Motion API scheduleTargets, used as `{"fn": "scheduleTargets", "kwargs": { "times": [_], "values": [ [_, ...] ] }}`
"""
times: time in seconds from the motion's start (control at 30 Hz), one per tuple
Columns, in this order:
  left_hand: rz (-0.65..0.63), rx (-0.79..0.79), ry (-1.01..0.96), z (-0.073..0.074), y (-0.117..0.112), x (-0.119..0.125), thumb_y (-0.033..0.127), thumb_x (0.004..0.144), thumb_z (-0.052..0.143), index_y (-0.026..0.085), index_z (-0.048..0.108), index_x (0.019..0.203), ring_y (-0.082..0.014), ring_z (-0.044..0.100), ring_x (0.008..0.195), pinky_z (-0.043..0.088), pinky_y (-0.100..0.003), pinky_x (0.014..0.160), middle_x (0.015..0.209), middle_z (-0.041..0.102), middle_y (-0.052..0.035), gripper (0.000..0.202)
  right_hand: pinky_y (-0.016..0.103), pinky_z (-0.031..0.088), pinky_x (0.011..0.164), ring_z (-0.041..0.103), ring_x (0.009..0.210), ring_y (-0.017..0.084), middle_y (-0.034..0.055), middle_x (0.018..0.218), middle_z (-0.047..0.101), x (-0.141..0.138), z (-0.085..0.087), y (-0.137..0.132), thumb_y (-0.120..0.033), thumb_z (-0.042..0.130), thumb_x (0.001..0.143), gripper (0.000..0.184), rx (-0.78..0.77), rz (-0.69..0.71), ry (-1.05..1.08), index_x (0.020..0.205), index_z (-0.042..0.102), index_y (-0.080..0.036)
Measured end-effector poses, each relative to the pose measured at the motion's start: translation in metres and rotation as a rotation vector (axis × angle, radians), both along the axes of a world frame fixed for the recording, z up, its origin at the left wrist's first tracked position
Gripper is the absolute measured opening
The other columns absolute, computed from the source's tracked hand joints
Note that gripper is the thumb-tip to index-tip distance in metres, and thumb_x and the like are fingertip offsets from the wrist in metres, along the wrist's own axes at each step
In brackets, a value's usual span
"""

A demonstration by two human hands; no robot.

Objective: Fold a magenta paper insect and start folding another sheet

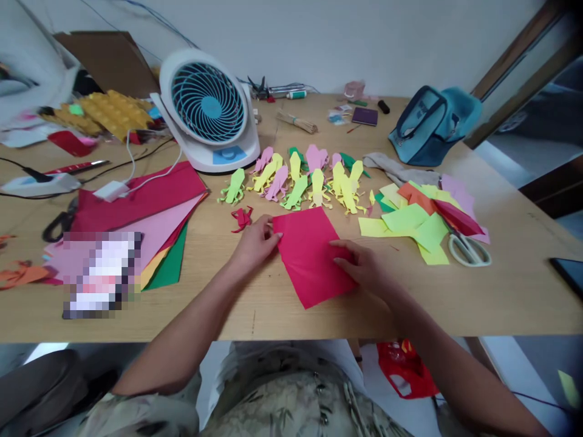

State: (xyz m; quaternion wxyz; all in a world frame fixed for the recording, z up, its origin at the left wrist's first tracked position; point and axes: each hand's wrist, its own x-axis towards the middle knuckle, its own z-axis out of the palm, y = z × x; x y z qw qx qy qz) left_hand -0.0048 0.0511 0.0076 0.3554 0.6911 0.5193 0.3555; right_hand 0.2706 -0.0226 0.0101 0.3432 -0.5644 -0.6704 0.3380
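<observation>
A sheet of red paper lies on the wooden table in front of me, turned at a slant. My left hand is closed on its upper left edge, thumb on top. At the right edge, my right hand holds the sheet between thumb and fingers. Just left of the sheet is a small red paper cut-out. Behind it stand several folded paper figures with curled legs, among them a green one, a pink one and a yellow one.
Coloured paper sheets and a blurred-out phone lie at left. A white fan stands behind them. To the right are paper pieces with white-handled scissors, and a blue bag farther back.
</observation>
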Motion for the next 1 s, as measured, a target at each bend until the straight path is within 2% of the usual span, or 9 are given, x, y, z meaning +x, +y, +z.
{"fn": "scheduleTargets", "kwargs": {
  "times": [0.1, 0.2, 0.3, 0.4, 0.47, 0.57, 0.77, 0.93, 1.0],
  "values": [
    [0.089, 0.365, 0.205, 0.012, -0.008, 0.002, 0.018, 0.086, 0.061, 0.018, 0.057, 0.125, -0.0264, 0.065, 0.098, 0.052, -0.046, 0.09, 0.106, 0.07, -0.0115, 0.039, 0.045, 0.052, 0.097, 0.068, 0.107, 0.028, 0.0092, 0.118, 0.074, 0.007, 0.006, 0.0, -0.029, 0.061, 0.084, 0.038, -0.026, -0.013, -0.04, 0.12, 0.07, -0.02],
    [-0.22, 0.696, 0.233, 0.024, -0.021, 0.01, 0.016, 0.095, 0.05, 0.021, 0.06, 0.123, -0.0248, 0.06, 0.12, 0.047, -0.046, 0.105, 0.121, 0.069, -0.0115, 0.03, 0.044, 0.053, 0.095, 0.068, 0.106, 0.029, 0.0091, 0.118, 0.074, 0.011, 0.009, 0.0, -0.029, 0.063, 0.084, 0.038, -0.074, -0.025, -0.03, 0.12, 0.07, -0.019],
    [-0.675, 0.616, 0.274, 0.025, -0.035, 0.017, 0.035, 0.097, 0.056, 0.022, 0.054, 0.138, -0.0259, 0.051, 0.137, 0.043, -0.043, 0.113, 0.142, 0.06, -0.0136, 0.043, 0.041, 0.056, 0.088, 0.069, 0.103, 0.028, 0.0087, 0.117, 0.075, 0.014, 0.008, 0.0, -0.034, 0.065, 0.084, 0.038, -0.174, -0.014, 0.089, 0.119, 0.071, -0.02],
    [-0.815, 0.475, 0.407, 0.014, -0.044, 0.019, 0.059, 0.085, 0.067, 0.022, 0.034, 0.156, -0.0334, 0.035, 0.149, 0.034, -0.05, 0.12, 0.16, 0.038, -0.0182, 0.087, 0.037, 0.057, 0.081, 0.07, 0.098, 0.026, 0.0078, 0.117, 0.075, 0.018, 0.005, 0.0, -0.041, 0.07, 0.08, 0.041, -0.29, -0.035, 0.274, 0.116, 0.073, -0.021],
    [-0.82, 0.463, 0.481, 0.006, -0.045, 0.017, 0.056, 0.086, 0.067, 0.022, 0.031, 0.158, -0.0334, 0.031, 0.151, 0.03, -0.052, 0.121, 0.162, 0.035, -0.0172, 0.087, 0.036, 0.058, 0.077, 0.07, 0.094, 0.025, 0.0073, 0.116, 0.075, 0.019, 0.003, 0.001, -0.045, 0.072, 0.078, 0.044, -0.351, -0.037, 0.37, 0.115, 0.073, -0.022],
    [-0.79, 0.53, 0.568, -0.004, -0.044, 0.016, 0.03, 0.099, 0.051, 0.024, 0.044, 0.151, -0.0284, 0.039, 0.148, 0.036, -0.049, 0.118, 0.155, 0.047, -0.0125, 0.053, 0.036, 0.058, 0.074, 0.071, 0.091, 0.025, 0.0065, 0.11, 0.077, 0.023, 0.005, 0.002, -0.046, 0.07, 0.081, 0.04, -0.35, -0.007, 0.348, 0.113, 0.075, -0.022],
    [-0.66, 0.623, 0.665, -0.01, -0.061, 0.011, 0.019, 0.099, 0.047, 0.021, 0.059, 0.139, -0.0249, 0.058, 0.133, 0.05, -0.041, 0.105, 0.138, 0.064, -0.0118, 0.041, 0.039, 0.056, 0.085, 0.067, 0.105, 0.025, 0.011, 0.117, 0.072, 0.048, 0.015, -0.024, -0.034, 0.054, 0.096, 0.028, 0.204, -0.04, -0.103, 0.113, 0.073, -0.022],
    [-0.548, 0.618, 0.707, -0.003, -0.085, 0.007, 0.022, 0.097, 0.051, 0.021, 0.062, 0.134, -0.0239, 0.065, 0.123, 0.054, -0.038, 0.1, 0.131, 0.07, -0.0098, 0.038, 0.047, 0.045, 0.107, 0.056, 0.13, 0.028, 0.0123, 0.141, 0.061, 0.049, 0.011, -0.065, -0.03, 0.065, 0.093, 0.049, 0.33, 0.317, -0.319, 0.141, 0.055, -0.025],
    [-0.548, 0.619, 0.683, 0.002, -0.092, 0.008, 0.022, 0.097, 0.05, 0.02, 0.064, 0.131, -0.0234, 0.066, 0.12, 0.054, -0.038, 0.1, 0.128, 0.071, -0.0092, 0.037, 0.049, 0.044, 0.107, 0.055, 0.132, 0.028, 0.0141, 0.141, 0.061, 0.041, 0.005, -0.071, -0.027, 0.061, 0.095, 0.05, 0.341, 0.35, -0.363, 0.144, 0.051, -0.022]
  ]
}}
